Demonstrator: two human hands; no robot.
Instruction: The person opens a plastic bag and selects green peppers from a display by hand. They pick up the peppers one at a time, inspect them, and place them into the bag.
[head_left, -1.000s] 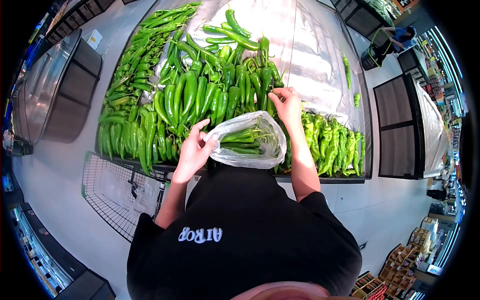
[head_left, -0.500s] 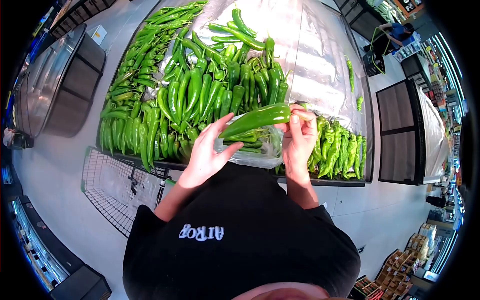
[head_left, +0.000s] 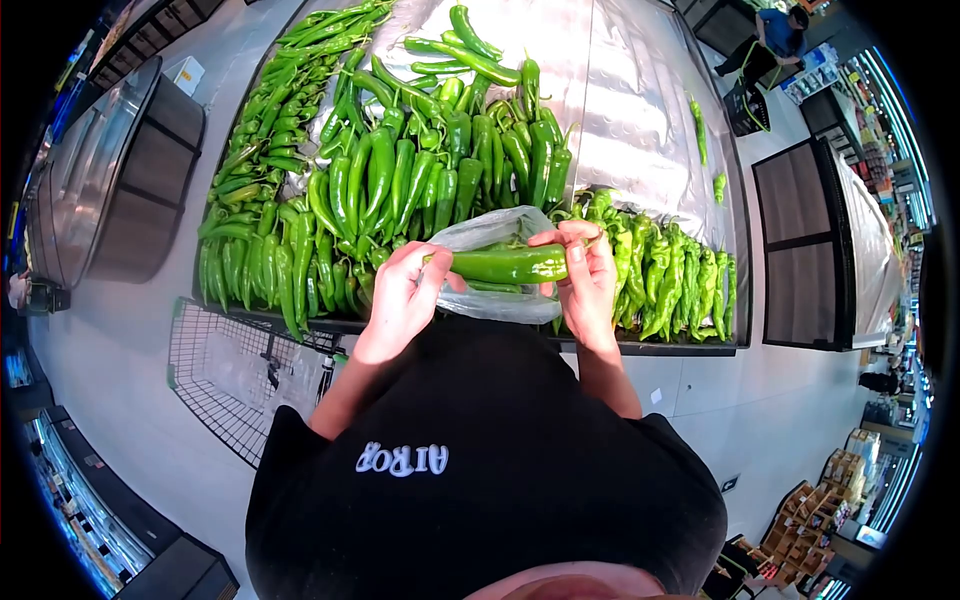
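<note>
A large glossy green pepper [head_left: 510, 264] lies level between my two hands. My left hand [head_left: 400, 295] is closed around its left end. My right hand [head_left: 586, 275] grips the other end with thumb and fingers. Directly under and around the pepper is a clear plastic bag [head_left: 500, 308], its mouth spread wide. Other green peppers show inside the bag, mostly hidden by the one in my hands. Just beyond the bag, a pile of green peppers [head_left: 380, 180] covers the left and middle of the display stand.
Lighter, wrinkled peppers [head_left: 660, 280] line the stand's front right. A wire shopping cart [head_left: 215, 370] stands at my left. Dark-sided display stands [head_left: 810, 245] flank the aisle at right and left [head_left: 140, 180]. A person [head_left: 780, 40] with a basket [head_left: 745, 108] is at the far right.
The pepper has come down from a slant to level over the bag. My left hand has gone from spread fingers to a grip on its left end. The bag's mouth shows wider.
</note>
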